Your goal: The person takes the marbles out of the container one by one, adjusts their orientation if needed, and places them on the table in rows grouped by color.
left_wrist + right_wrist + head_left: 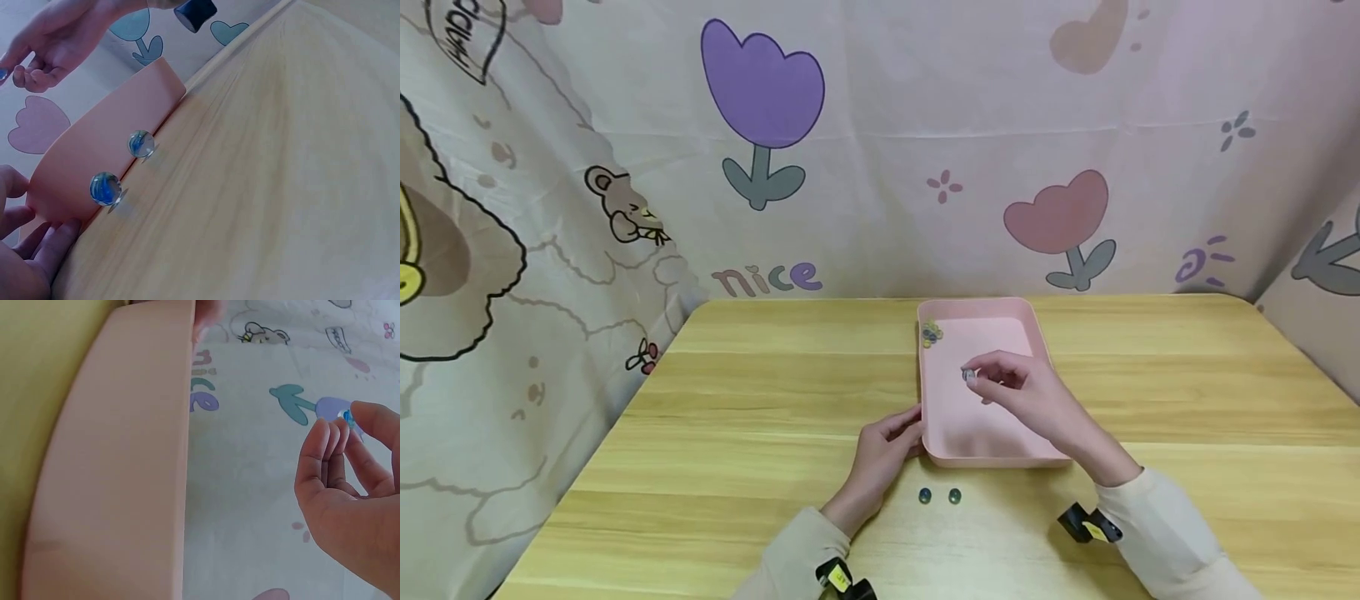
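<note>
- Rear wall: pale printed cloth (880, 167) with a purple tulip (763, 92), a pink tulip (1060, 217) and the lettering "nice" (767, 280).
- Left side: creased cloth (572, 275) bearing a bear print (628, 204).
- Right side: matching cloth (1311, 329), grey leaf motif (1330, 258).
- Foreground: yellowish wood-grain bench (737, 467), far corners rounded.
- Light: soft; pale sheen on the bench's near part.

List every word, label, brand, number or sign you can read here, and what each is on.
"nice": on the printed cloth, above the table's far edge.
"HAPPY", apparently: steeply tilted, at the cloth's upper left.
Too small to read: yellow labels on the black wrist devices.
No lettering shows on the pink tray or marbles.
</note>
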Demonstrator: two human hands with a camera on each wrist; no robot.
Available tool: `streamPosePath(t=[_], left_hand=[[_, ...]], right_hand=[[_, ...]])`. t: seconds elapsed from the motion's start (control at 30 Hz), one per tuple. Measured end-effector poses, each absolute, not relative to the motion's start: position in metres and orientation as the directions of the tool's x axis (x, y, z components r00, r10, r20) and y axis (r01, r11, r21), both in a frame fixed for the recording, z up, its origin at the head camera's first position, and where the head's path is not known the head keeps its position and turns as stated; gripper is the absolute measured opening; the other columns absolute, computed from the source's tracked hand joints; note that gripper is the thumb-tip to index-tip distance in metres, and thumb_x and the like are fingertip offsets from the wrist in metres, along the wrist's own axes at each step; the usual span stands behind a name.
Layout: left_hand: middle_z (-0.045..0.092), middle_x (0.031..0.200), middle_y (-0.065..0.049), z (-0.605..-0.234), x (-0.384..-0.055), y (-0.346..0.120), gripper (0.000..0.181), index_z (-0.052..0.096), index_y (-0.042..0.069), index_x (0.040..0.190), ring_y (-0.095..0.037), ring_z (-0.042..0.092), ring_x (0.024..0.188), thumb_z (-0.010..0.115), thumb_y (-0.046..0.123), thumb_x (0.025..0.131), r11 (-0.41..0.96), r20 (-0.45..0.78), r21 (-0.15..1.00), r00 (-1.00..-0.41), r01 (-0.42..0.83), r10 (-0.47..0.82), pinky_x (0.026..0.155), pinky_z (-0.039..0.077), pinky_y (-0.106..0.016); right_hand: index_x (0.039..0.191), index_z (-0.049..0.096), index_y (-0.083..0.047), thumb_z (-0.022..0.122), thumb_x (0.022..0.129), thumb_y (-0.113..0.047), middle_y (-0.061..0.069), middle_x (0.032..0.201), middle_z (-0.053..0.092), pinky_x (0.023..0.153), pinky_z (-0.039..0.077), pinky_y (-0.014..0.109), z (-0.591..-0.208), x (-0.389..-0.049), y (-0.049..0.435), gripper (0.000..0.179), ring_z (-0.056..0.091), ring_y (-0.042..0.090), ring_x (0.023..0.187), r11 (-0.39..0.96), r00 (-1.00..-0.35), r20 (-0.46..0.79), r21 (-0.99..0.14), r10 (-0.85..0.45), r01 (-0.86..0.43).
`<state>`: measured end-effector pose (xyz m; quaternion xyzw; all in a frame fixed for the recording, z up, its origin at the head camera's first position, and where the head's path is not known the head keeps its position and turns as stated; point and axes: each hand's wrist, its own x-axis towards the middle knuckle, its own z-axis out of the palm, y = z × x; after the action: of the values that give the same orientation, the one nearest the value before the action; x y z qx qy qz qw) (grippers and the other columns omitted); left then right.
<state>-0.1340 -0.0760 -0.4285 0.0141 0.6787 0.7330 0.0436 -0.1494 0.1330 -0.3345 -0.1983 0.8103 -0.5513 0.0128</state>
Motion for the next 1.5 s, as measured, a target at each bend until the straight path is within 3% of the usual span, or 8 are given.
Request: streamPosePath(t=[0.23, 0.57, 0.8, 1.0, 1.23, 1.5], left_hand=[[0.058, 0.128, -0.020, -0.429, -0.131, -0.073, 0.036, 0.060, -0.003, 0.128, -0.026, 0.064, 0.103, 0.062, 0.011, 0.095, -0.078, -0.053, 0.995, -0.994, -0.060, 0.095, 0.083, 0.057, -0.029], [0.058, 0.127, -0.022, -0.428, -0.133, -0.076, 0.036, 0.059, -0.005, 0.128, -0.025, 0.066, 0.099, 0.061, 0.010, 0.095, -0.077, -0.027, 0.996, -0.996, -0.034, 0.088, 0.083, 0.057, -0.029], [0.058, 0.128, -0.021, -0.427, -0.133, -0.074, 0.037, 0.059, -0.004, 0.128, -0.024, 0.066, 0.098, 0.062, 0.011, 0.095, -0.088, -0.036, 0.995, -0.996, -0.044, 0.087, 0.083, 0.057, -0.028], [0.058, 0.128, -0.022, -0.428, -0.133, -0.075, 0.037, 0.059, -0.005, 0.128, -0.023, 0.066, 0.096, 0.062, 0.010, 0.094, -0.092, -0.035, 0.995, -0.996, -0.043, 0.079, 0.082, 0.057, -0.028], [0.058, 0.127, -0.022, -0.429, -0.134, -0.074, 0.037, 0.058, -0.006, 0.128, -0.023, 0.066, 0.096, 0.062, 0.010, 0.094, -0.089, -0.036, 0.995, -0.996, -0.043, 0.081, 0.082, 0.057, -0.028], [0.059, 0.126, -0.023, -0.429, -0.133, -0.078, 0.037, 0.058, -0.007, 0.128, -0.025, 0.066, 0.098, 0.061, 0.009, 0.095, -0.086, -0.024, 0.996, -0.996, -0.032, 0.085, 0.083, 0.057, -0.029]], right_hand=[[0.108, 0.068, 0.000, 0.066, 0.092, -0.010, 0.004, 0.090, 0.066, 0.064, 0.053, 0.024, -0.346, -0.134, 0.141, 0.019, 0.061, 0.014, 0.075, 0.325, -0.896, 0.210, -0.879, -0.391, -0.348], [0.109, 0.069, 0.000, 0.065, 0.093, -0.014, 0.010, 0.097, 0.067, 0.067, 0.054, 0.023, -0.358, -0.122, 0.148, 0.022, 0.061, 0.014, 0.078, 0.333, -0.886, 0.166, -0.884, -0.432, -0.329], [0.107, 0.069, 0.001, 0.065, 0.093, -0.014, 0.004, 0.091, 0.065, 0.063, 0.053, 0.023, -0.364, -0.115, 0.153, 0.021, 0.058, 0.010, 0.075, 0.334, -0.884, 0.150, -0.887, -0.442, -0.318], [0.107, 0.067, 0.002, 0.063, 0.094, -0.012, 0.007, 0.081, 0.065, 0.065, 0.055, 0.025, -0.370, -0.110, 0.152, 0.020, 0.061, 0.011, 0.072, 0.292, -0.864, 0.162, -0.898, -0.477, -0.329], [0.104, 0.069, -0.001, 0.064, 0.094, -0.014, 0.007, 0.083, 0.066, 0.072, 0.054, 0.023, -0.374, -0.104, 0.148, 0.017, 0.061, 0.010, 0.075, 0.302, -0.847, 0.170, -0.884, -0.504, -0.357], [0.103, 0.070, -0.003, 0.063, 0.094, -0.014, 0.005, 0.087, 0.067, 0.068, 0.053, 0.023, -0.374, -0.099, 0.150, 0.016, 0.060, 0.010, 0.075, 0.324, -0.843, 0.134, -0.882, -0.520, -0.341]])
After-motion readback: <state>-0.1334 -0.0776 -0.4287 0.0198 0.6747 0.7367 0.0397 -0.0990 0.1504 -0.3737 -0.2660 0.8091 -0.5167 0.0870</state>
